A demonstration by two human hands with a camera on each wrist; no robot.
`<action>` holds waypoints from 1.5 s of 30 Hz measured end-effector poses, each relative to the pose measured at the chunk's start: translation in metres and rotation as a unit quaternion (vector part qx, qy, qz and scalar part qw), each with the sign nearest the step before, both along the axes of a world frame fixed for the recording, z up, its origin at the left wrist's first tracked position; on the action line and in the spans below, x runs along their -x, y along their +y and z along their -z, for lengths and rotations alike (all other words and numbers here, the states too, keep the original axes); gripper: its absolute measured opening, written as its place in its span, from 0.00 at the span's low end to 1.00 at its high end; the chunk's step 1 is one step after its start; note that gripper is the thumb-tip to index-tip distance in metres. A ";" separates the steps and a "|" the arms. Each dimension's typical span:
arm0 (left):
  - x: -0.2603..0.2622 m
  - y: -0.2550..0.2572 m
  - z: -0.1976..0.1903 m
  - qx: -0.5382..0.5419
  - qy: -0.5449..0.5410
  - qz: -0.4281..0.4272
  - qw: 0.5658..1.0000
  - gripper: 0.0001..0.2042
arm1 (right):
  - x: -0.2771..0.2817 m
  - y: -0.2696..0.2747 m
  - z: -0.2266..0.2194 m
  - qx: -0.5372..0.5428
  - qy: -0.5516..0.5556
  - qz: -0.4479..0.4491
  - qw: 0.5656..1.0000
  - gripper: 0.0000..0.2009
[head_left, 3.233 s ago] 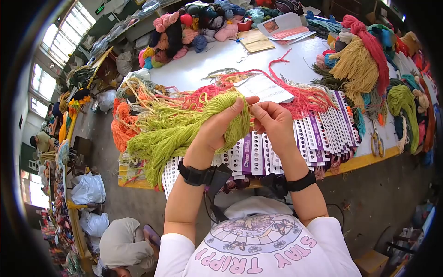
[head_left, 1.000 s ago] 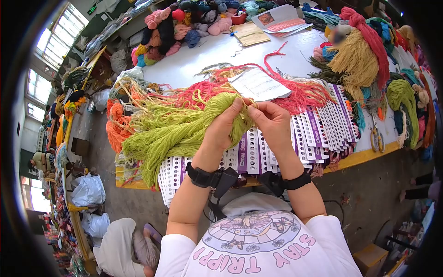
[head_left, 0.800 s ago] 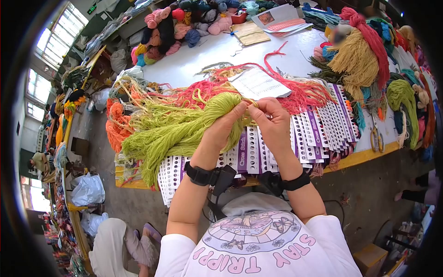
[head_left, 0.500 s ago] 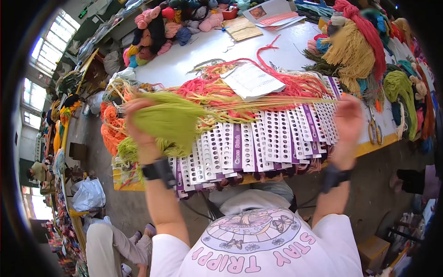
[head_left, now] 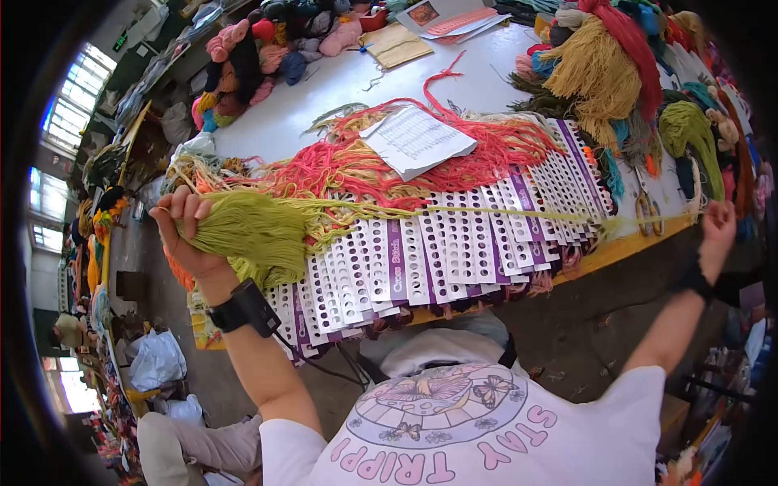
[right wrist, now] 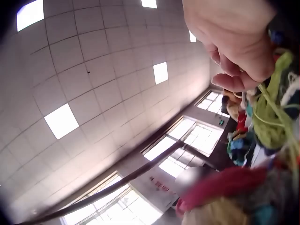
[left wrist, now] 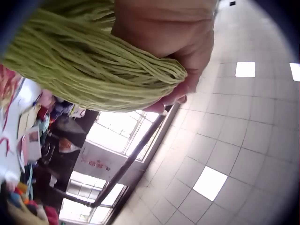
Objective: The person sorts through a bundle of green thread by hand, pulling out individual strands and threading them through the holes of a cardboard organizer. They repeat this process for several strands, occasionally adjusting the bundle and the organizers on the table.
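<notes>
My left hand (head_left: 185, 229) grips the looped end of a lime-green hank of yarn (head_left: 255, 231) at the left of the table. In the left wrist view the hank's strands (left wrist: 93, 70) bunch together at the fingers. Far out to the right, past the table's corner, my right hand (head_left: 716, 229) pinches a few green strands (right wrist: 277, 107). These strands run taut from the hank across white-and-purple punched cards (head_left: 395, 259) marked Cross Stitch. Coral-red and cream threads (head_left: 324, 168) lie tangled along the cards' far ends, with a printed sheet (head_left: 417, 142) on top.
Scissors (head_left: 646, 215) lie near the right table edge. Behind them are a tan hank (head_left: 596, 77) and a crimson hank (head_left: 636, 44). Yarn balls (head_left: 231, 44) crowd the back left, near a wooden board (head_left: 397, 46). A person's grey trousers (head_left: 174, 445) show at lower left.
My hands, earlier close together at the hank's end, have moved wide apart. The left carried the hank leftward; the right drew strands out to the far right.
</notes>
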State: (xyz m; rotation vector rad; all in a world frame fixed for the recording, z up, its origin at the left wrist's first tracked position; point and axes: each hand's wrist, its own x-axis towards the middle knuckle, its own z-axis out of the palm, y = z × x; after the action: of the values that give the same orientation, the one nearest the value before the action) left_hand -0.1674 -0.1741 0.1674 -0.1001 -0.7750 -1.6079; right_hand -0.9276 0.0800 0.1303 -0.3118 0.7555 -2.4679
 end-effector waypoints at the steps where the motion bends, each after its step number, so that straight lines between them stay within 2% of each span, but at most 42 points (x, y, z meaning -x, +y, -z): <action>1: 0.010 0.002 0.004 -0.016 -0.133 -0.059 0.989 0.05 | 0.091 0.036 0.008 0.024 0.006 -0.043 0.999 0.05; 2: 0.031 0.009 0.010 -0.033 -0.263 -0.117 0.957 0.06 | 0.099 0.048 -0.007 -0.005 0.025 -0.034 0.999 0.05; 3: 0.053 0.017 0.016 -0.049 -0.388 -0.172 0.904 0.07 | 0.106 0.059 -0.023 -0.034 0.044 -0.024 0.998 0.04; 4: 0.076 0.016 0.038 -0.069 -0.455 -0.115 0.880 0.08 | 0.111 0.066 -0.035 -0.095 0.073 -0.019 0.993 0.07; 5: 0.104 0.015 0.060 -0.087 -0.519 -0.056 0.849 0.09 | 0.116 0.073 -0.041 -0.105 0.074 -0.017 0.992 0.07; 6: 0.142 0.029 0.044 0.021 -0.727 -0.076 0.683 0.10 | 0.121 0.080 -0.046 -0.115 0.075 -0.015 0.990 0.07; 7: 0.159 0.028 0.076 0.251 -0.695 -0.137 0.660 0.13 | 0.130 0.090 -0.051 -0.125 0.076 -0.013 0.989 0.08; 8: 0.174 0.031 0.095 0.335 -0.717 -0.193 0.580 0.13 | 0.154 0.107 -0.054 -0.116 0.050 -0.040 0.991 0.08; 9: 0.184 0.032 0.110 0.413 -0.727 -0.247 0.490 0.13 | 0.160 0.120 -0.059 -0.127 0.085 -0.041 0.987 0.09; 11: 0.187 0.032 0.141 0.464 -0.688 -0.317 0.459 0.13 | 0.207 0.160 -0.062 -0.138 0.088 -0.039 0.986 0.10; 12: 0.187 0.032 0.136 0.441 -0.705 -0.286 0.476 0.12 | 0.216 0.175 -0.069 -0.176 0.082 -0.004 0.981 0.13; 13: 0.188 0.032 0.132 0.415 -0.721 -0.258 0.492 0.12 | 0.226 0.194 -0.067 -0.163 0.102 0.031 0.981 0.11; 15: 0.188 0.030 0.089 0.243 -0.785 -0.060 0.567 0.11 | 0.267 0.239 -0.061 -0.189 0.095 0.210 0.954 0.10; 16: 0.173 0.019 0.101 -0.004 -0.669 0.102 0.736 0.11 | 0.265 0.244 -0.058 -0.192 0.097 0.241 0.946 0.07; 17: 0.162 0.017 0.091 -0.093 -0.531 0.124 0.833 0.11 | 0.259 0.246 -0.054 -0.194 0.100 0.273 0.937 0.06; 18: 0.146 0.016 0.078 -0.114 -0.373 0.134 0.911 0.12 | 0.254 0.248 -0.048 -0.196 0.102 0.304 0.927 0.05; 20: 0.113 0.000 0.057 -0.143 -0.227 0.141 0.953 0.13 | 0.237 0.244 -0.039 -0.201 0.106 0.364 0.903 0.08; 21: 0.100 -0.005 0.032 -0.180 -0.249 0.031 0.951 0.13 | 0.227 0.239 -0.038 -0.204 0.108 0.393 0.890 0.11; 22: 0.082 -0.012 0.012 -0.215 -0.267 -0.078 0.936 0.14 | 0.208 0.223 -0.042 -0.209 0.043 0.431 0.877 0.13; 23: 0.032 -0.041 0.012 -0.094 -0.181 0.090 0.975 0.14 | 0.201 0.211 -0.039 -0.188 0.023 0.450 0.873 0.13; 24: 0.000 -0.056 -0.006 -0.072 -0.206 0.063 0.974 0.15 | 0.217 0.214 -0.029 -0.188 0.069 0.402 0.894 0.12; 25: -0.029 -0.064 -0.029 -0.094 -0.268 -0.064 0.957 0.15 | 0.235 0.217 -0.019 -0.187 0.114 0.351 0.910 0.11; 26: -0.062 -0.079 -0.046 -0.146 -0.363 -0.221 0.893 0.15 | 0.168 0.150 -0.037 -0.266 0.014 0.459 0.848 0.09; 27: -0.046 -0.057 -0.066 -0.178 -0.439 -0.407 0.781 0.15 | 0.200 0.151 -0.023 -0.285 0.115 0.309 0.900 0.07; 28: -0.070 -0.064 -0.065 -0.188 -0.438 -0.481 0.736 0.16 | 0.150 0.107 -0.020 -0.286 0.155 0.296 0.898 0.09; 29: -0.093 -0.072 -0.065 -0.197 -0.432 -0.551 0.686 0.16 | 0.077 0.054 -0.024 -0.285 0.195 0.283 0.895 0.13; 30: -0.078 -0.061 -0.066 -0.200 -0.484 -0.543 0.656 0.16 | 0.033 0.014 -0.014 -0.340 0.266 0.192 0.882 0.15; 31: -0.050 -0.043 -0.065 -0.203 -0.533 -0.534 0.624 0.16 | -0.004 -0.024 0.013 -0.347 0.369 0.119 0.854 0.17; 32: -0.019 -0.026 -0.050 -0.202 -0.489 -0.407 0.744 0.13 | -0.043 -0.063 0.040 -0.336 0.467 0.051 0.816 0.19; 33: -0.011 -0.025 -0.020 -0.214 -0.451 -0.241 0.832 0.11 | -0.121 -0.088 0.041 -0.317 0.481 -0.045 0.816 0.17; 34: 0.035 -0.013 0.003 -0.157 -0.360 -0.134 0.910 0.08 | -0.200 -0.113 0.042 -0.299 0.487 -0.145 0.808 0.15; 35: 0.068 -0.002 0.027 -0.166 -0.375 -0.079 0.909 0.13 | -0.279 -0.139 0.042 -0.285 0.488 -0.239 0.790 0.14; 36: 0.106 0.022 0.028 -0.216 -0.383 -0.039 0.897 0.13 | -0.316 -0.158 0.059 -0.267 0.403 -0.369 0.794 0.12; 37: 0.128 0.028 0.045 -0.197 -0.421 -0.009 0.885 0.12 | -0.352 -0.167 0.062 -0.306 0.276 -0.492 0.767 0.06; 38: 0.146 0.031 0.060 -0.218 -0.396 0.046 0.891 0.11 | -0.374 -0.177 0.070 -0.291 0.270 -0.570 0.719 0.07; 39: 0.159 0.033 0.073 -0.239 -0.371 0.102 0.892 0.10 | -0.393 -0.186 0.076 -0.308 0.263 -0.529 0.745 0.08; 40: 0.169 0.034 0.087 -0.247 -0.373 0.109 0.887 0.10 | -0.396 -0.199 0.091 -0.351 0.286 -0.466 0.760 0.08; 42: 0.184 0.032 0.108 -0.262 -0.377 0.123 0.880 0.10 | -0.393 -0.213 0.107 -0.329 0.290 -0.369 0.819 0.09; 43: 0.190 0.034 0.111 -0.263 -0.400 0.105 0.872 0.09 | -0.395 -0.215 0.101 -0.317 0.291 -0.320 0.844 0.09; 45: 0.199 0.040 0.117 -0.265 -0.444 0.069 0.853 0.09 | -0.401 -0.204 0.092 -0.271 0.215 -0.401 0.848 0.14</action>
State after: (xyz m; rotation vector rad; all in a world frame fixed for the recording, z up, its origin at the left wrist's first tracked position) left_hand -0.3664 -0.1346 0.0508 1.0807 -0.9783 -1.9448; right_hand -0.5267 -0.1240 0.0381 -0.7874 1.1672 -1.3356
